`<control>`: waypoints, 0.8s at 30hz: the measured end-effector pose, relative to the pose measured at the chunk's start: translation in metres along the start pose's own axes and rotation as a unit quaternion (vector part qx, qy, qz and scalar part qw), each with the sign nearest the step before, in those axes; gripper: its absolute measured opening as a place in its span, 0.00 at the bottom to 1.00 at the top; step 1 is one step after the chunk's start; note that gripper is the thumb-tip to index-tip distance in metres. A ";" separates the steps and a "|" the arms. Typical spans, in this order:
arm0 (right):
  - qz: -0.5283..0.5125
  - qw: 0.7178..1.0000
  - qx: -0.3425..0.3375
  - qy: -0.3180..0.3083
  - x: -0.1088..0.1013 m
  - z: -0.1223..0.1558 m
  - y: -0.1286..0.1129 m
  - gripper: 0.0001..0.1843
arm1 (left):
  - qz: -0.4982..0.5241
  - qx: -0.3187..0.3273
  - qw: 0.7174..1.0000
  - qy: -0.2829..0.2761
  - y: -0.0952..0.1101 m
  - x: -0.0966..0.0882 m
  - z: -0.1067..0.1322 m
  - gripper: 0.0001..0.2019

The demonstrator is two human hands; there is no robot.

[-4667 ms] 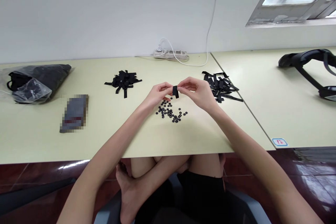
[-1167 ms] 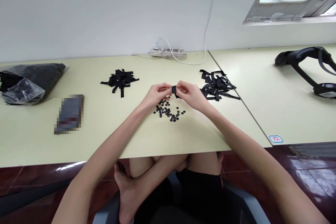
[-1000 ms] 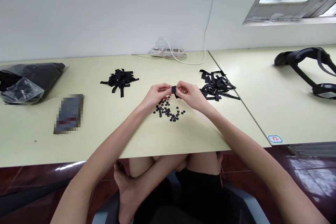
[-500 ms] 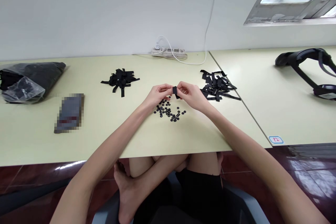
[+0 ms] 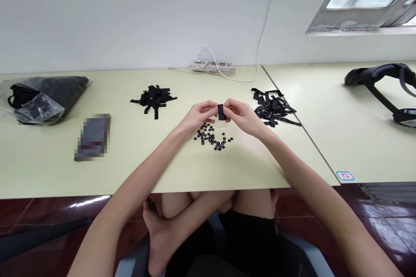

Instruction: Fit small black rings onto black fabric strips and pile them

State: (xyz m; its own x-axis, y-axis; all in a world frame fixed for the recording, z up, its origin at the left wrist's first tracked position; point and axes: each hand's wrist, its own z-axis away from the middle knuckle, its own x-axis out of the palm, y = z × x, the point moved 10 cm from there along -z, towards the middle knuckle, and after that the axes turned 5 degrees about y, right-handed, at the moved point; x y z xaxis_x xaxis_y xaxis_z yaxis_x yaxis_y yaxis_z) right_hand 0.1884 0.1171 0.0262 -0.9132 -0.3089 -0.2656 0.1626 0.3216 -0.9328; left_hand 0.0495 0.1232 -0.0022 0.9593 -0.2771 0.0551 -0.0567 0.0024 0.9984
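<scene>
Between my fingertips hangs a short black fabric strip, held above the table. My left hand pinches its left side, thumb and fingers closed. On the other side my right hand is closed on the same strip. Whether a small disc is also in the fingers, I cannot tell. Just below lie scattered small black round discs with holes. A pile of black fabric strips sits beside my right hand, and another strip pile lies to the left of my left hand.
A clear plastic bag with black material lies at the far left, near a blurred-out dark flat object. A power strip with a white cable is against the wall. A black headset-like strap frame rests at the right.
The black strip now hangs straighter between the fingertips, its broad face more in view. Both hands still hold it. The whole view has shifted slightly.
</scene>
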 end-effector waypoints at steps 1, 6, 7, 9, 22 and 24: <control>0.000 1.000 -0.002 -0.003 0.000 0.000 0.000 0.28 | 0.000 0.001 1.000 -0.002 0.001 0.000 0.000 0.27; -0.001 1.000 -0.011 -0.007 0.000 0.000 -0.004 0.28 | -0.008 0.012 1.000 -0.008 0.004 0.002 0.001 0.27; 0.004 1.000 -0.011 -0.006 0.000 0.000 -0.004 0.28 | -0.008 0.015 1.000 -0.008 0.005 0.002 0.001 0.26; 0.010 1.000 -0.013 -0.005 0.000 0.000 -0.005 0.27 | -0.004 0.018 1.000 -0.011 0.006 0.003 0.002 0.25; 0.067 0.987 -0.137 0.054 -0.008 0.006 -0.029 0.12 | 0.077 -0.038 0.996 -0.010 -0.004 0.006 0.002 0.24; 0.068 0.986 -0.142 0.059 -0.009 0.006 -0.032 0.10 | 0.077 -0.041 0.996 -0.010 -0.005 0.007 0.002 0.24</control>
State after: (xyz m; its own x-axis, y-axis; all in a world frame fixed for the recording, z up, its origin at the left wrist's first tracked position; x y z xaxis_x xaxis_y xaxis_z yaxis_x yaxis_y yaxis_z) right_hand 0.1938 0.1046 0.0568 -0.9302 -0.1441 -0.3375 0.1906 0.5961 -0.7800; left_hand 0.0555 0.1191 -0.0064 0.9353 -0.2858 0.2084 -0.1796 0.1238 0.9759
